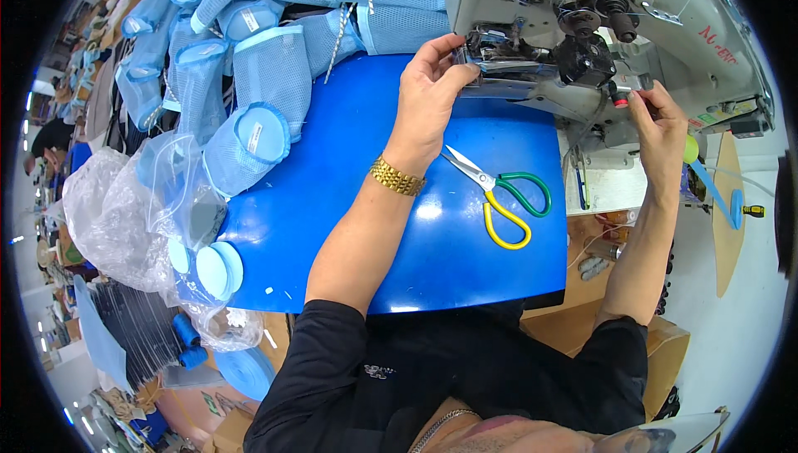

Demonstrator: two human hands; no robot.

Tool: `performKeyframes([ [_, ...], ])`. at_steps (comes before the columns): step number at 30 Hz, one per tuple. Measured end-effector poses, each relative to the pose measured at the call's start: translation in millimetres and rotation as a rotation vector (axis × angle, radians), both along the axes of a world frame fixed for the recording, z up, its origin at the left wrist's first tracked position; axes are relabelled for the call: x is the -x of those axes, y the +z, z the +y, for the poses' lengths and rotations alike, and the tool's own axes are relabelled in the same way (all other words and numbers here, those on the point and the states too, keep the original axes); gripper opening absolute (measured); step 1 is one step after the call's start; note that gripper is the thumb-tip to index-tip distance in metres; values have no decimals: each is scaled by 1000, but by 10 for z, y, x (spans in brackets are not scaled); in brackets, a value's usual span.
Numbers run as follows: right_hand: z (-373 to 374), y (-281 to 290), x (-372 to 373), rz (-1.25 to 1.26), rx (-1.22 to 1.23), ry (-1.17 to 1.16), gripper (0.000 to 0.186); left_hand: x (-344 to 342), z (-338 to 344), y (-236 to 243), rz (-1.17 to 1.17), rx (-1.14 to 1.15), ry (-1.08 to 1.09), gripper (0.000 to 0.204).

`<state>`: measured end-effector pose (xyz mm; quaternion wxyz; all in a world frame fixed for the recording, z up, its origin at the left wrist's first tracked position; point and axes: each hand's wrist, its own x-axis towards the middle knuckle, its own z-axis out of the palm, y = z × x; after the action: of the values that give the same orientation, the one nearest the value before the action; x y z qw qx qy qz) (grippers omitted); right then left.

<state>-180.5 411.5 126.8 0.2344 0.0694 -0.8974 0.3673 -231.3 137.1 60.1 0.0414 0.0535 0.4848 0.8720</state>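
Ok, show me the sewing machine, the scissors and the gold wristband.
Sewing machine (667,42), head view: on its pale casing.
Scissors (488,181), head view: near the pivot, where blades meet handles.
Gold wristband (397,177), head view: on its links.

Left of the left fingers (459,77), the mesh bags (270,62) are netted pale blue, a cord (336,44) black-flecked white. Below these fingers, the table (349,137) is blue, the wristband (397,177) gold, the scissors (489,184) green-and-yellow handled. Beside the right fingers (641,112), a knob (621,100) is red, the sewing machine (698,62) pale grey.
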Motion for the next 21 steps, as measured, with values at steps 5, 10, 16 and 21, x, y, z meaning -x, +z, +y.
performKeyframes([
  [5, -6, 15, -1, -23, 37, 1, 17, -4, 7, 20, -14, -3, 5, 39],
  [10, 13, 18, 17, -43, 41, 8, 18, 9, -1, 11, -22, 13, -15, 40],
  [16, 75, -16, 17, -144, 118, -15, 16, 29, 23, -2, -20, 2, -28, 40],
  [21, 100, -10, 53, -140, 128, 6, 17, 52, 64, -17, -16, -8, -22, 42],
])
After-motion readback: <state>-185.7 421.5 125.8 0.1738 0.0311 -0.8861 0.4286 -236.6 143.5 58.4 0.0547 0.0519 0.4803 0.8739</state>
